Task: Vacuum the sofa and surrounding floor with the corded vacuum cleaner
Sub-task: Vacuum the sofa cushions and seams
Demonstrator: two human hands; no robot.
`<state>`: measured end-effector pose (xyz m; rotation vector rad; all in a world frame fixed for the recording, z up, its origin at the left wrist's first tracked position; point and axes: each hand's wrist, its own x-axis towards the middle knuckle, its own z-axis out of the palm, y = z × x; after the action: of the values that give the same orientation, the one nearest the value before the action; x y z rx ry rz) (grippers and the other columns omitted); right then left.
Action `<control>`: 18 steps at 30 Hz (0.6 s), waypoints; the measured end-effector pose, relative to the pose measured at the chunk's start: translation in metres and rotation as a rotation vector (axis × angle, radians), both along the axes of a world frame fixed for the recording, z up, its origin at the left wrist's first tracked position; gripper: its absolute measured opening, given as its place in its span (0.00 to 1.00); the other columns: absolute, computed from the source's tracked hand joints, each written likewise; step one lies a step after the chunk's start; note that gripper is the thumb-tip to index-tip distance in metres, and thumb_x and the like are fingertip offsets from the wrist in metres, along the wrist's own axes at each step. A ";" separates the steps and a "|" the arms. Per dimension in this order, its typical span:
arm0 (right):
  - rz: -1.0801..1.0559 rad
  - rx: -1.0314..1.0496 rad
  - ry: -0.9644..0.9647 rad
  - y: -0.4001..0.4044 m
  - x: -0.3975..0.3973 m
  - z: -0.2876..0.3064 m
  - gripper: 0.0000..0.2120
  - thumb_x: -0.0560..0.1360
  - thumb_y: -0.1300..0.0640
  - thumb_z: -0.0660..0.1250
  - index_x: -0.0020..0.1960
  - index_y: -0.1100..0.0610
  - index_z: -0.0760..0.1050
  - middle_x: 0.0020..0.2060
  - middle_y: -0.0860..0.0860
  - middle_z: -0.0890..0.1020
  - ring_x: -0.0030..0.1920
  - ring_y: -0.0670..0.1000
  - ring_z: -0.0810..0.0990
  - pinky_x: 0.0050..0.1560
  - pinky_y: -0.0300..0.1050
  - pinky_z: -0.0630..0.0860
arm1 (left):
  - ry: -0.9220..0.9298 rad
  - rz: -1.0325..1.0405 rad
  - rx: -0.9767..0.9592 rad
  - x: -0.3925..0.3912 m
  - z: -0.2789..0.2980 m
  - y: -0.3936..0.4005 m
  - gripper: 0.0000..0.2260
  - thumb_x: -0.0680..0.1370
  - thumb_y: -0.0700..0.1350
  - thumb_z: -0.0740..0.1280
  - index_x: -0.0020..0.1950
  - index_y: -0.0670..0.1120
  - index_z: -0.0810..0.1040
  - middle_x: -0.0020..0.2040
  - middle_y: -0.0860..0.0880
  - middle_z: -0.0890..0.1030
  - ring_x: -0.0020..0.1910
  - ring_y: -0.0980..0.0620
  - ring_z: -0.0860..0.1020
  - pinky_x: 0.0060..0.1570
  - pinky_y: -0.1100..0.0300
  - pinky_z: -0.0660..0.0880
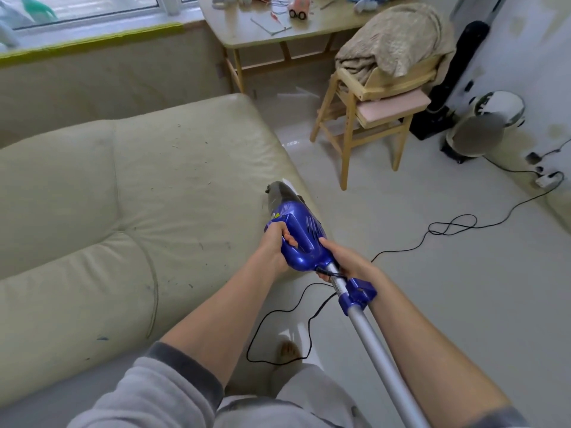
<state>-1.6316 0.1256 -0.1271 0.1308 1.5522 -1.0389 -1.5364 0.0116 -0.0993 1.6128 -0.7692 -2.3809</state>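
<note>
A blue corded vacuum cleaner [301, 236] with a grey nozzle end lies against the right front edge of a pale cream sofa [129, 193], its nozzle on the cushion. My left hand [276, 247] grips the blue body's handle from the left. My right hand [346, 261] is closed around the silver tube just behind the body. The silver tube [380, 344] runs back toward me. Its black cord [401, 250] trails in loops over the white floor [432, 304]. Dark crumbs speckle the sofa seat.
A wooden high chair [364, 118] draped with a beige blanket stands beyond the sofa's corner. A cluttered table [247, 35] sits under the window. A round fan [482, 131] and a power strip [547, 180] are at the right wall. My bare foot [289, 350] rests inside a cord loop.
</note>
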 end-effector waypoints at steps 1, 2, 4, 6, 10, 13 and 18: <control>0.009 0.001 0.000 -0.003 0.004 0.000 0.15 0.80 0.47 0.62 0.47 0.59 0.74 0.29 0.54 0.81 0.29 0.50 0.78 0.31 0.42 0.77 | -0.004 0.001 0.001 0.004 -0.001 -0.003 0.07 0.66 0.34 0.54 0.32 0.45 0.63 0.18 0.52 0.64 0.15 0.57 0.64 0.23 0.67 0.63; 0.023 0.000 0.005 -0.007 0.009 0.001 0.15 0.80 0.47 0.61 0.48 0.59 0.74 0.29 0.54 0.81 0.29 0.50 0.78 0.30 0.42 0.76 | -0.009 0.013 0.004 0.010 -0.003 -0.007 0.08 0.69 0.34 0.54 0.32 0.45 0.62 0.18 0.52 0.64 0.15 0.57 0.64 0.22 0.67 0.63; 0.053 -0.003 0.012 -0.015 0.019 0.001 0.15 0.81 0.47 0.61 0.49 0.60 0.74 0.29 0.54 0.81 0.28 0.50 0.78 0.28 0.41 0.76 | -0.007 0.032 0.009 0.024 -0.004 -0.014 0.10 0.71 0.34 0.54 0.32 0.45 0.63 0.18 0.52 0.64 0.15 0.57 0.64 0.22 0.68 0.62; 0.094 -0.009 0.021 -0.025 0.032 0.002 0.15 0.81 0.47 0.61 0.50 0.60 0.74 0.30 0.54 0.81 0.27 0.50 0.78 0.26 0.40 0.76 | 0.000 0.059 0.015 0.040 -0.005 -0.021 0.10 0.71 0.35 0.54 0.31 0.45 0.63 0.18 0.52 0.65 0.15 0.57 0.64 0.21 0.68 0.63; 0.138 -0.013 0.038 -0.044 0.061 0.001 0.15 0.80 0.47 0.61 0.50 0.60 0.74 0.29 0.53 0.81 0.26 0.49 0.78 0.26 0.39 0.76 | 0.005 0.124 0.024 0.073 -0.009 -0.035 0.11 0.72 0.34 0.54 0.31 0.45 0.62 0.18 0.52 0.64 0.15 0.57 0.63 0.19 0.71 0.62; 0.178 -0.019 0.049 -0.056 0.082 0.006 0.15 0.80 0.47 0.61 0.48 0.59 0.75 0.29 0.53 0.81 0.26 0.49 0.78 0.26 0.39 0.76 | 0.022 0.165 0.026 0.096 -0.006 -0.045 0.12 0.72 0.34 0.53 0.30 0.46 0.61 0.18 0.52 0.63 0.14 0.57 0.62 0.19 0.71 0.61; 0.215 -0.024 0.049 -0.071 0.110 0.009 0.16 0.80 0.46 0.62 0.52 0.60 0.75 0.32 0.55 0.81 0.28 0.50 0.78 0.27 0.41 0.76 | 0.030 0.207 0.033 0.131 -0.005 -0.055 0.11 0.72 0.34 0.54 0.31 0.46 0.62 0.18 0.52 0.64 0.15 0.57 0.62 0.19 0.71 0.62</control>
<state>-1.5221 0.0544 -0.1184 -0.0771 1.5598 -0.8957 -1.4058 -0.0436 -0.1038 1.5804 -0.5317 -2.2770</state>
